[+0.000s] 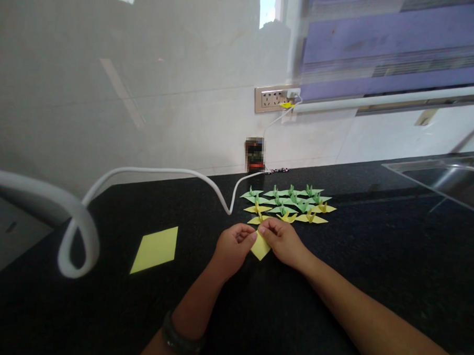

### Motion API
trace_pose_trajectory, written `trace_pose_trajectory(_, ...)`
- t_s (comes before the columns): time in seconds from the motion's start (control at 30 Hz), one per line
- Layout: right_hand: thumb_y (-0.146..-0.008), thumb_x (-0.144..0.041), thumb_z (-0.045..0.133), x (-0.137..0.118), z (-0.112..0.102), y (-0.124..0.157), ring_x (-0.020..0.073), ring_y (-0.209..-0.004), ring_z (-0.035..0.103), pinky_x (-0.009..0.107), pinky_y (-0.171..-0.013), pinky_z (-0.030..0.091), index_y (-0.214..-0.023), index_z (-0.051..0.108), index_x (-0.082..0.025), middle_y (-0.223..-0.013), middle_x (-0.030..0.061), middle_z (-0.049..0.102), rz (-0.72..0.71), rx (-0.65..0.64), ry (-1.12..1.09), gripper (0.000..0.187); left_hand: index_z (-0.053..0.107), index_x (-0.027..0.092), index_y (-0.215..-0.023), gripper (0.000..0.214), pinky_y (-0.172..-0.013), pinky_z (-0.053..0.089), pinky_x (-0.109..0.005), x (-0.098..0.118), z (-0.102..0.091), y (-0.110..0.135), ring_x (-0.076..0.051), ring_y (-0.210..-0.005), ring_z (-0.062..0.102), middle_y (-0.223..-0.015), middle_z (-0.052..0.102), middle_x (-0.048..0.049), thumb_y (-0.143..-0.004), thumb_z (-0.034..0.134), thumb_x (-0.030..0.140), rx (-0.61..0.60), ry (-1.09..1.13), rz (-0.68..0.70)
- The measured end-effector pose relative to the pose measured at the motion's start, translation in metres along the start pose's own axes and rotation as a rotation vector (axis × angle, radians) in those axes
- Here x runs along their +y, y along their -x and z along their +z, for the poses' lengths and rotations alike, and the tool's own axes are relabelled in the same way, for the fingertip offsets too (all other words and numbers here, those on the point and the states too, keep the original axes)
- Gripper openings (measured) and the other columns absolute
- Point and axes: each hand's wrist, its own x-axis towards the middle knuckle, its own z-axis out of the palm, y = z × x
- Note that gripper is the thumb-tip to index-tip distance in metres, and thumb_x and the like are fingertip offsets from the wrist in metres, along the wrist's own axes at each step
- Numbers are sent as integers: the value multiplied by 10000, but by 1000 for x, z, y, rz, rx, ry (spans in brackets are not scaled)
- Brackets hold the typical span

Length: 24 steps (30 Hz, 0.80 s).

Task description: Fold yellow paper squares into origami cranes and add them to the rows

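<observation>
Both hands are brought together low over the black countertop (334, 286), with the forearms angled inward from the near edge. The left hand (234, 245) is curled, knuckles up, its thumb and fingertips pinched on the upper left edge of a folded yellow paper (260, 247); a dark bracelet (180, 341) is worn on its wrist. The right hand (283, 241) is likewise curled and pinched on the upper right edge, so the pointed piece is held between the two hands, tip directed toward the person. Just beyond the hands, green and yellow paper cranes (289, 203) are laid out in rows. Well left of the left hand a flat yellow sheet (155, 249) is seen, with a white cable (162, 171) looped beyond it. A small upright device (255, 155) far beyond the hands is blurred, so nothing on it can be read
</observation>
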Motion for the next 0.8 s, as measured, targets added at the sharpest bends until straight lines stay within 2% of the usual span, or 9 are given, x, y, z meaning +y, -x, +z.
trace_pose_trajectory(0.1, -787, -243, 431, -5, 0, 2, 112, -615, 473, 216, -559, 346, -664, 528, -160, -644, -1, 537, -53, -67, 98, 178, 604, 131, -712, 196, -497, 391, -217, -3, -3, -1, -118, -539, 524, -605, 598, -30, -696, 512, 303, -36, -157, 30)
trace_pose_trajectory(0.2, -796, -228, 418, -7, 2, 3, 114, -614, 477, 216, -556, 337, -675, 528, -160, -645, 4, 541, -63, -74, 172, 177, 609, 140, -690, 194, -480, 375, -218, -6, -5, -1, -121, -525, 520, -585, 595, -21, -700, 495, 297, -23, -263, 52)
trace_pose_trajectory(0.33, -803, -259, 414, -6, 5, 3, 116, -591, 466, 218, -532, 313, -660, 509, -161, -632, 12, 535, -57, -36, 272, 199, 603, 151, -691, 193, -485, 370, -215, -5, -5, 0, -118, -530, 520, -588, 591, -13, -710, 482, 300, 21, -312, 94)
trace_pose_trajectory(0.43, -811, -319, 402, -5, 6, 3, 109, -534, 442, 223, -500, 285, -583, 470, -162, -567, 8, 506, -25, -9, 337, 285, 591, 153, -692, 202, -477, 369, -209, -4, -5, 1, -116, -523, 519, -583, 587, -10, -718, 476, 316, 38, -281, 80)
trace_pose_trajectory(0.5, -814, -343, 395, -5, 7, 2, 107, -520, 435, 223, -493, 282, -554, 449, -165, -544, 4, 490, -22, -3, 332, 319, 586, 151, -691, 204, -474, 370, -206, -5, -5, 1, -114, -519, 517, -576, 584, -8, -718, 479, 323, 47, -251, 73)
trace_pose_trajectory(0.7, -814, -243, 387, -11, 6, 4, 115, -622, 479, 219, -561, 338, -726, 526, -163, -671, 10, 543, -75, -30, 163, 183, 594, 144, -688, 201, -470, 366, -200, -8, -6, -1, -106, -504, 498, -553, 565, -2, -707, 495, 318, 99, -216, 81)
trace_pose_trajectory(0.8, -808, -227, 383, -12, 3, 4, 113, -605, 472, 220, -554, 338, -714, 525, -162, -648, 3, 533, -76, -39, 154, 183, 593, 143, -683, 198, -478, 374, -199, -6, -8, -2, -107, -517, 506, -566, 572, -5, -698, 509, 321, 137, -198, 76)
